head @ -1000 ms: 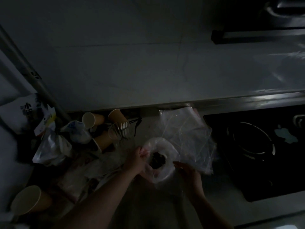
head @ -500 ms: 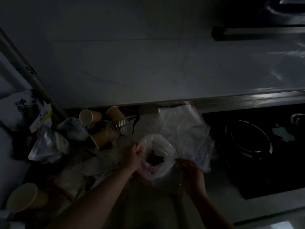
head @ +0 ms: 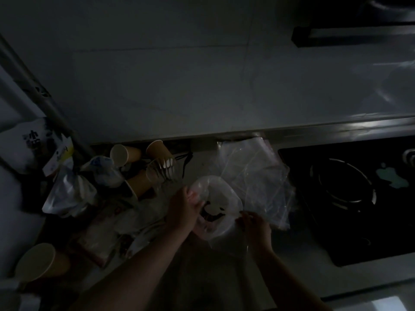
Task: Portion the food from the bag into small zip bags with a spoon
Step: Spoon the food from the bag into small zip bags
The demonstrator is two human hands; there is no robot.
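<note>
The bag (head: 216, 207) now gapes wider on the worktop (head: 280, 254), its food (head: 207, 215) exposed; left hand (head: 183, 207) and right hand (head: 254, 224) each grasp its rim, ready for spooning.

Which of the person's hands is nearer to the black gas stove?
The right hand. It holds the right edge of the open white plastic bag, on the side towards the black gas stove. The left hand grips the bag's far edge, away from the stove.

I see my left hand (head: 183, 208) curled with fingers pinching inward, and my right hand (head: 254, 224) pinching too, both forearms reaching forward.
</note>
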